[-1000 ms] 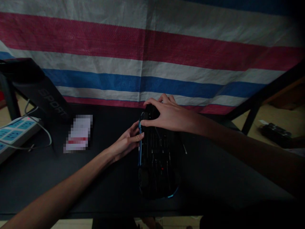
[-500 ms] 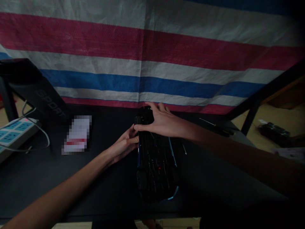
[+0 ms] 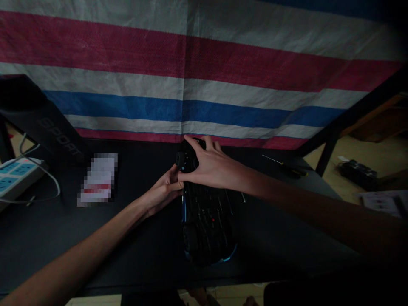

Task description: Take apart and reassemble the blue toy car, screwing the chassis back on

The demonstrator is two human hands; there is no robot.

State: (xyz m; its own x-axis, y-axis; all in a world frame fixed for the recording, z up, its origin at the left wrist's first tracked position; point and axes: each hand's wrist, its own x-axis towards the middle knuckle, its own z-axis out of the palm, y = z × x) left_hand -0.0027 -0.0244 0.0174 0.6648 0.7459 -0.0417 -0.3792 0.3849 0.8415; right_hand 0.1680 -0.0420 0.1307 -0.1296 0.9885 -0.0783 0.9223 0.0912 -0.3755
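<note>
A toy car (image 3: 207, 225) lies upside down on the black tabletop, its dark underside up and blue body edges showing along the sides. My left hand (image 3: 164, 191) grips its left side near the far end, close to a black wheel (image 3: 180, 159). Over the far end, my right hand (image 3: 208, 163) is curled, with thumb towards the left edge and fingers around the far part. The right hand hides much of that end. A thin metal shaft (image 3: 244, 197) lies just right of the car; its other end is hidden by my right arm.
A screwdriver (image 3: 287, 166) lies at the back right. On the left are a blurred-out flat object (image 3: 98, 178), a power strip (image 3: 21, 172) with a cable, and a dark item marked SPORT (image 3: 60, 136). A striped sheet (image 3: 185, 63) hangs behind the black table (image 3: 134, 250).
The view has shifted slightly. My right hand has moved a little further over the far end of the car, and the car has tilted slightly. Both hands keep their hold.
</note>
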